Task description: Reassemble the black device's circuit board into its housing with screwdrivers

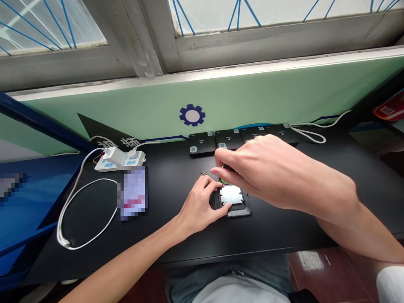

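Observation:
A small black open case (239, 211) lies on the desk, with a silvery-white plate (231, 195) inside it. My left hand (202, 202) grips the case from its left side, index finger near the top edge and thumb at the lower edge. Above the case's far edge, my right hand (252, 168) is closed round a screwdriver (224, 181) with a black and green handle. Most of the tool, including its tip, is hidden by the fingers. A few tiny dark pieces, perhaps screws (204, 173), lie just beyond my left fingertips.
Several black boxes (202, 144) stand in a row against the green panel (151, 105). To the left are a white power strip (132, 160) with plugs, a looped white cable (67, 202) and a blurred phone-like object (134, 193). Another white cable (315, 136) lies at the back right.

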`<state>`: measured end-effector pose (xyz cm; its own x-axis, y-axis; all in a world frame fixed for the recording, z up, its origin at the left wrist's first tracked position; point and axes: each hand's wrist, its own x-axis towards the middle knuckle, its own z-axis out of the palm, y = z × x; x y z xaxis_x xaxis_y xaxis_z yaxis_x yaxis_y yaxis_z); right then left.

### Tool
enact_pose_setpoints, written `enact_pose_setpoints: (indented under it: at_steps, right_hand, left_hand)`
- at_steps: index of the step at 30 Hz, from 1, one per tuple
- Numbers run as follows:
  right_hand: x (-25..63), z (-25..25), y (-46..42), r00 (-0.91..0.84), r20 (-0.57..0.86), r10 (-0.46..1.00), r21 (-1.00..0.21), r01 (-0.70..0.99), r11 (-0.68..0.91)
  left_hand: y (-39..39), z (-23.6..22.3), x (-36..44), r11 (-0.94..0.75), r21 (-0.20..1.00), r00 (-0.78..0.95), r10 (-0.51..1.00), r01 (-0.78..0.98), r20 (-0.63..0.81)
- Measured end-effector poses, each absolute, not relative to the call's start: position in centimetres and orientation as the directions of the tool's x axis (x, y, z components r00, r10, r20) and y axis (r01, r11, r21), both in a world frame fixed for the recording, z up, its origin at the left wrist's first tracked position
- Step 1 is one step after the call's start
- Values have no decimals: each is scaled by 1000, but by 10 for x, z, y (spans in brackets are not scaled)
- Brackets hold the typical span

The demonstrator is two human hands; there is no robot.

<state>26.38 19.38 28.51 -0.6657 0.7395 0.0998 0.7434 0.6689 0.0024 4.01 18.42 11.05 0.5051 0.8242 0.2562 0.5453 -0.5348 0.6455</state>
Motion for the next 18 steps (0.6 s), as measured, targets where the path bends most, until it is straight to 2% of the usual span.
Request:
enact_pose_setpoints:
  at_steps: [5, 12, 15, 18]
  right_hand:
    - [264, 289, 191, -696, 33, 717, -86, 713, 696]
    - [261, 286, 192, -672, 81, 736, -3, 739, 674]
    - [262, 287, 190, -692, 94, 715, -43, 715, 698]
    - [262, 291, 187, -681, 50, 731, -99, 724, 682]
  left_hand:
    - [184, 111, 41, -531, 656, 505, 825, 536, 255]
    - [184, 110, 40, -547, 630, 511, 819, 552, 263]
    - [184, 111, 40, -540, 647, 513, 819, 539, 256]
    - [183, 113, 40, -522, 674, 504, 827, 523, 250]
